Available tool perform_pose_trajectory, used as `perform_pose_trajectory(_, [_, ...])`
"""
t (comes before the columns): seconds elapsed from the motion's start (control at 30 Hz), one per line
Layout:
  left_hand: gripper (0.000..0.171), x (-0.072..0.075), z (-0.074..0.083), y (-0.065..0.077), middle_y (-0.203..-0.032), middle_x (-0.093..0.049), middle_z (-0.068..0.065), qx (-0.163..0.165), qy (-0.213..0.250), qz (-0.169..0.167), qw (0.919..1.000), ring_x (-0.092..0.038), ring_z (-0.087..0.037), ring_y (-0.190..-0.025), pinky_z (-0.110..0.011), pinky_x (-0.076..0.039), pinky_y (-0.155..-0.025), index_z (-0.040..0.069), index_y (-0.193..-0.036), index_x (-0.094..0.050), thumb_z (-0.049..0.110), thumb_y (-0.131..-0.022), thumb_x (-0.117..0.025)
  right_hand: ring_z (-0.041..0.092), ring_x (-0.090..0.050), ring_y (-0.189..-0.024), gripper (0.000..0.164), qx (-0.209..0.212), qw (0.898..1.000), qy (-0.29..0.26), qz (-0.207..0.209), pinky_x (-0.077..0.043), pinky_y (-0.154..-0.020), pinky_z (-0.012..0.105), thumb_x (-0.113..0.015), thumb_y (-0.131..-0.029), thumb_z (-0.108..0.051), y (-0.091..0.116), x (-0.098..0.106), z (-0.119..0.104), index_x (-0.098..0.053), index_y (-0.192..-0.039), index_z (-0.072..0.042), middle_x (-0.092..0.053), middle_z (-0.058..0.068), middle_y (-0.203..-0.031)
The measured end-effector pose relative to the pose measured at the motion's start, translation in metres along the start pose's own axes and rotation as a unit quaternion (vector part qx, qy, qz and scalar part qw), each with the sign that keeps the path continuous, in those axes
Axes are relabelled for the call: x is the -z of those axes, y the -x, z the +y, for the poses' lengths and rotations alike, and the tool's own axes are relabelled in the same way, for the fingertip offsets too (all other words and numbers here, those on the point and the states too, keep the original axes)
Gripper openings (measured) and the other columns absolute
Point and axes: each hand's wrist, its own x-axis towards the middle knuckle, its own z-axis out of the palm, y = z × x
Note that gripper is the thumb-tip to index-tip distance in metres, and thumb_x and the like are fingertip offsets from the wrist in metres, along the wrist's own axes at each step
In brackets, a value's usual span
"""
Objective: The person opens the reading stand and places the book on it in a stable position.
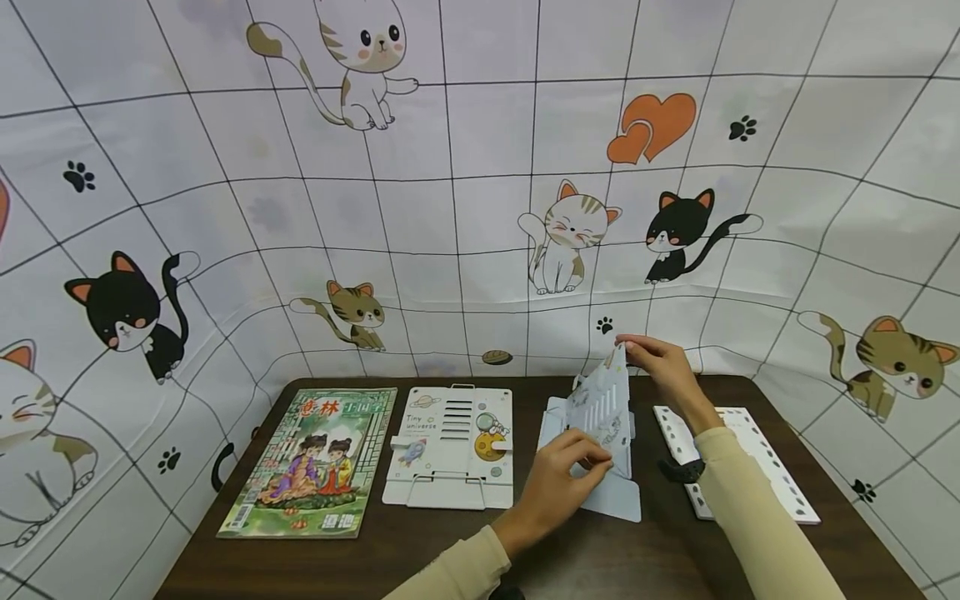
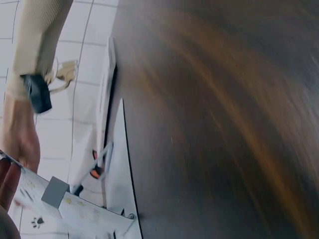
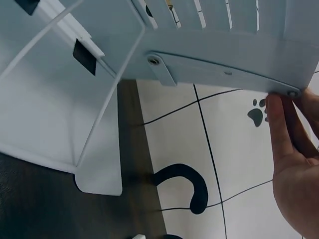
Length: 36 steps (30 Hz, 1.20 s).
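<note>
A light-blue folding book stand [image 1: 600,404] stands partly unfolded right of the table's middle, its slotted panel raised steeply above a flat base [image 1: 618,500]. My right hand [image 1: 663,367] pinches the raised panel's upper far corner; in the right wrist view its fingertips meet the panel [image 3: 224,55] beside a rivet. With bent fingers, my left hand [image 1: 558,483] holds the panel's near side and hides part of it. The right wrist view also shows a thin wire support [image 3: 107,107] between panel and base. Left of this stand lies a white book stand [image 1: 442,433] with space drawings.
A magazine [image 1: 322,467] with two drawn figures lies at the table's left. Partly behind my right forearm is a white board [image 1: 772,467] with rows of dark marks. A cat-print sheet [image 1: 487,217] hangs behind the dark wooden table [image 1: 337,571].
</note>
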Motion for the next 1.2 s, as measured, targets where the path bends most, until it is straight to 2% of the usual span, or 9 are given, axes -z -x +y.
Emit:
perform_pose_trajectory(0.1, [0.012,-0.008,0.007,-0.001,-0.097,-0.071,0.000,0.008,0.000,0.002,1.0000,-0.071,-0.006,-0.084,-0.007,-0.054,-0.080,0.008,-0.098,-0.078,0.000,-0.091,-0.083,-0.007,-0.069,-0.105,0.051,-0.008,1.000,0.006,-0.021,-0.054,-0.094,0.012,-0.059,-0.111,-0.028,-0.006,-0.005,-0.002,-0.058,-0.147,0.007,-0.073,0.001,-0.134])
perform_pose_trajectory(0.27, [0.011,-0.021,0.012,-0.004,-0.097,-0.070,0.002,0.018,0.001,0.008,0.9998,-0.070,-0.004,-0.084,-0.004,-0.052,-0.080,0.009,-0.098,-0.078,0.004,-0.091,-0.085,-0.009,-0.066,-0.107,0.050,-0.007,0.997,0.032,-0.065,-0.053,-0.094,0.011,-0.056,-0.113,-0.029,-0.013,-0.015,-0.009,-0.057,-0.150,0.005,-0.058,0.030,-0.151])
perform_pose_trajectory(0.43, [0.013,-0.028,0.010,-0.004,-0.096,-0.069,0.005,0.019,-0.024,0.004,0.9995,-0.069,0.000,-0.083,-0.002,-0.050,-0.078,0.012,-0.098,-0.077,0.007,-0.090,-0.086,-0.006,-0.065,-0.112,0.048,-0.014,0.996,0.046,-0.081,-0.052,-0.095,0.013,-0.055,-0.113,-0.028,-0.015,-0.021,-0.014,-0.057,-0.151,0.002,-0.057,0.030,-0.152])
perform_pose_trajectory(0.6, [0.012,-0.022,0.005,-0.003,-0.100,-0.071,0.000,0.066,0.007,-0.037,0.9971,-0.071,-0.003,-0.084,-0.005,-0.053,-0.079,0.011,-0.104,-0.077,0.012,-0.094,-0.084,0.022,-0.065,-0.131,0.048,-0.002,0.993,0.093,-0.077,-0.053,-0.098,0.015,-0.052,-0.114,-0.029,-0.010,-0.022,-0.019,-0.056,-0.153,-0.001,-0.055,0.026,-0.156])
perform_pose_trajectory(0.7, [0.015,-0.013,0.000,-0.006,-0.100,-0.072,-0.005,0.106,0.035,-0.060,0.9920,-0.071,-0.006,-0.086,-0.010,-0.056,-0.080,0.007,-0.110,-0.076,0.013,-0.097,-0.080,0.025,-0.066,-0.129,0.046,0.011,0.992,0.108,-0.060,-0.055,-0.096,0.015,-0.053,-0.114,-0.026,-0.003,-0.021,-0.018,-0.057,-0.151,0.000,-0.058,0.027,-0.152])
perform_pose_trajectory(0.87, [0.012,0.006,-0.015,-0.021,-0.097,-0.074,-0.009,0.160,0.042,-0.051,0.9850,-0.072,-0.011,-0.087,-0.017,-0.060,-0.078,0.004,-0.110,-0.075,0.009,-0.100,-0.075,-0.002,-0.071,-0.098,0.040,0.017,0.997,0.074,0.000,-0.060,-0.086,0.017,-0.059,-0.112,-0.021,0.020,-0.018,-0.018,-0.063,-0.139,0.008,-0.070,0.031,-0.129])
perform_pose_trajectory(0.93, [0.009,0.014,-0.023,-0.028,-0.097,-0.076,-0.010,0.179,0.035,-0.040,0.9824,-0.073,-0.014,-0.087,-0.019,-0.061,-0.077,0.004,-0.108,-0.076,0.009,-0.101,-0.074,-0.003,-0.072,-0.091,0.038,0.019,0.998,0.060,0.022,-0.062,-0.083,0.020,-0.061,-0.111,-0.019,0.033,-0.018,-0.017,-0.064,-0.134,0.011,-0.072,0.030,-0.121])
perform_pose_trajectory(1.1, [0.012,0.028,-0.045,-0.041,-0.100,-0.077,-0.008,0.247,0.042,-0.032,0.9676,-0.071,-0.014,-0.088,-0.021,-0.059,-0.079,0.005,-0.109,-0.077,0.014,-0.105,-0.069,0.003,-0.074,-0.087,0.030,0.033,0.992,0.097,0.070,-0.062,-0.077,0.020,-0.065,-0.108,-0.017,0.069,-0.019,-0.013,-0.070,-0.124,0.008,-0.075,0.026,-0.114])
perform_pose_trajectory(1.2, [0.017,0.030,-0.058,-0.046,-0.097,-0.078,-0.008,0.289,0.051,-0.035,0.9554,-0.068,-0.008,-0.083,-0.021,-0.057,-0.077,0.006,-0.110,-0.078,0.019,-0.107,-0.067,-0.004,-0.071,-0.090,0.025,0.024,0.985,0.144,0.093,-0.057,-0.078,0.012,-0.067,-0.107,-0.019,0.092,-0.022,-0.014,-0.074,-0.120,0.002,-0.075,0.023,-0.114])
